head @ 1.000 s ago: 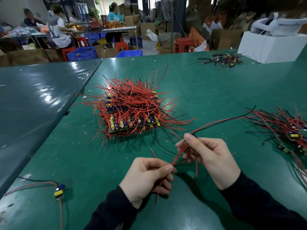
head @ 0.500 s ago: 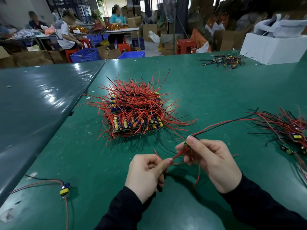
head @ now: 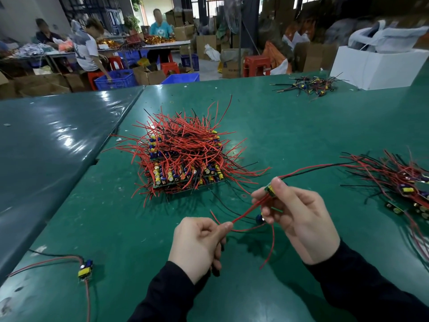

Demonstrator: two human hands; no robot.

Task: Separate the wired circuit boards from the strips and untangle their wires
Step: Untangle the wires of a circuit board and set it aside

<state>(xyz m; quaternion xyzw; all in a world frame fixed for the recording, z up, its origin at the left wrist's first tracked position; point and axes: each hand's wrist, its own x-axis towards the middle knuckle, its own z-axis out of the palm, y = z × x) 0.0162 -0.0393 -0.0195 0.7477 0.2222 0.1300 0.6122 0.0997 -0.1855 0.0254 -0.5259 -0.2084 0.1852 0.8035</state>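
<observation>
I can read no text, number or brand anywhere from here. The brown cardboard carton (head: pixel 231 66) on the floor beyond the green table carries a dark printed block on its front face, but the characters are too blurred for me to make out (it could be a label or a shipping mark, I cannot tell which). The small components on the stacked green circuit-board strips (head: pixel 185 175) show no legible markings either.

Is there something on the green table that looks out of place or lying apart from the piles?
Yes. One small board with red and black wires lies alone near the table's front left edge, away from the big pile. Otherwise nothing looks spilled or damaged.
</observation>
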